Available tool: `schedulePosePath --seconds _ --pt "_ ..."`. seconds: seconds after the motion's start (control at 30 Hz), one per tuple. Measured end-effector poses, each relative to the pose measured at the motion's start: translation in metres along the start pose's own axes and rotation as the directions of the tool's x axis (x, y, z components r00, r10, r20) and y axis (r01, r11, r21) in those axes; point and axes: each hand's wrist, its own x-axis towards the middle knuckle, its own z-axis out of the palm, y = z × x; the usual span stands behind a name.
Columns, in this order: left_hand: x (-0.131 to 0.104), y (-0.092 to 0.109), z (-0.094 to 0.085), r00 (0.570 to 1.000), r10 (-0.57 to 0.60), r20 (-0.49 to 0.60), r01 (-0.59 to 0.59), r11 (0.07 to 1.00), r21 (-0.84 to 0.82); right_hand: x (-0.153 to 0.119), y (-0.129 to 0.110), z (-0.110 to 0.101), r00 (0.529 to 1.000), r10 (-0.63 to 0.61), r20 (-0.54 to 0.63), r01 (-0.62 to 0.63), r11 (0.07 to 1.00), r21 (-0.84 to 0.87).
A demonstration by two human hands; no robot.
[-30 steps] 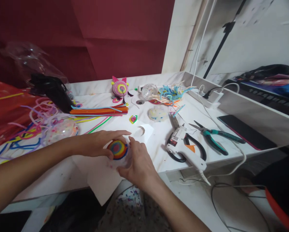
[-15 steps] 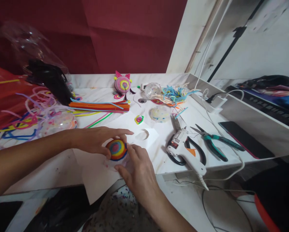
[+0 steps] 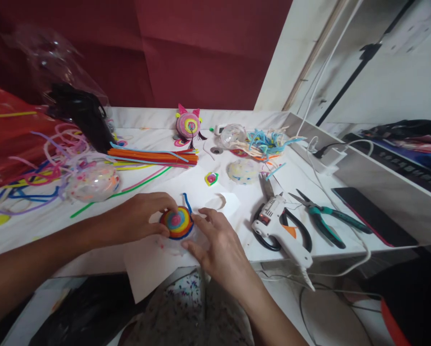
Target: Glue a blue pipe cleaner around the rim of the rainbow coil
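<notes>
A clear plastic ball [image 3: 170, 247] has its top wrapped in coiled pipe cleaners [image 3: 175, 222], pink in the middle, then blue, yellow, orange, red and dark blue rings. The loose end of a blue pipe cleaner [image 3: 187, 203] sticks up at the far right of the coil. My left hand [image 3: 143, 216] grips the ball's left side, a fingertip pressing on the coil. From the right, my right hand [image 3: 218, 240] holds the ball between thumb and index finger, the index tip at the blue outer ring. White paper [image 3: 146, 274] lies under the ball, over the table's front edge.
A white glue gun [image 3: 282, 228] rests over scissors [image 3: 267, 185] on the right, beside pliers [image 3: 323, 216] and a phone [image 3: 374, 216]. Behind are a pipe cleaner bundle [image 3: 152, 156], a pink eared ball [image 3: 188, 126] and another clear ball [image 3: 94, 181]. A cable [image 3: 361, 257] hangs over the edge.
The view has shifted, so the table appears slightly to the right. My left fingers have curled down onto the coil, and the blue pipe cleaner's loose end now shows standing up.
</notes>
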Motion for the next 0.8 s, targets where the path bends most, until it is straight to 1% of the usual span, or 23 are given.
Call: schedulePosePath --seconds 0.07,0.1,0.17,0.23,0.27,0.3,0.37,0.43,0.57,0.67,0.73,0.8 --pt "-0.011 0.005 0.007 0.999 0.001 -0.046 -0.003 0.999 -0.046 0.002 0.002 -0.001 1.0 0.0 0.003 0.0 1.0 0.01" --pt "-0.016 0.005 0.012 0.998 0.0 -0.068 -0.005 0.998 -0.066 0.003 0.002 -0.002 1.0 0.001 0.007 -0.001 1.0 0.014" --pt "-0.026 0.004 0.027 0.99 0.006 -0.144 -0.016 0.997 -0.072 0.005 0.004 -0.004 1.0 -0.003 0.021 0.003 1.0 0.023" --pt "-0.033 0.001 0.044 0.962 0.014 -0.273 -0.031 0.998 -0.059 0.006 0.005 -0.007 0.999 -0.02 0.035 0.018 0.999 0.038" --pt "-0.035 0.0 0.051 0.949 0.014 -0.314 -0.033 0.998 -0.055 0.007 0.006 -0.007 0.999 -0.029 0.037 0.028 0.998 0.048" --pt "-0.036 -0.001 0.057 0.937 0.011 -0.348 -0.031 0.998 -0.052 0.007 0.007 -0.008 0.999 -0.039 0.035 0.036 0.997 0.061" --pt "-0.037 -0.001 0.062 0.932 0.0 -0.363 -0.02 0.999 -0.05 0.008 0.009 -0.007 0.999 -0.049 0.022 0.047 0.995 0.09" --pt "-0.035 0.001 0.058 0.944 -0.015 -0.331 -0.006 0.998 -0.064 0.007 0.009 -0.005 0.998 -0.055 -0.004 0.055 0.992 0.118" --pt "-0.027 0.001 0.037 0.971 -0.003 -0.241 -0.035 0.988 -0.151 0.0 0.004 0.005 0.994 -0.05 -0.097 0.061 0.991 0.12" --pt "-0.018 -0.006 0.021 0.985 0.019 -0.17 -0.056 0.975 -0.217 -0.008 -0.006 0.017 0.981 -0.035 -0.193 0.045 0.998 0.047" --pt "-0.012 -0.012 0.012 0.995 0.032 -0.093 -0.054 0.969 -0.241 -0.013 -0.013 0.026 0.966 -0.028 -0.255 0.026 1.0 -0.013" --pt "-0.01 -0.014 0.004 0.998 0.061 -0.031 -0.067 0.967 -0.248 -0.017 -0.02 0.034 0.956 -0.032 -0.291 0.015 0.998 -0.063"
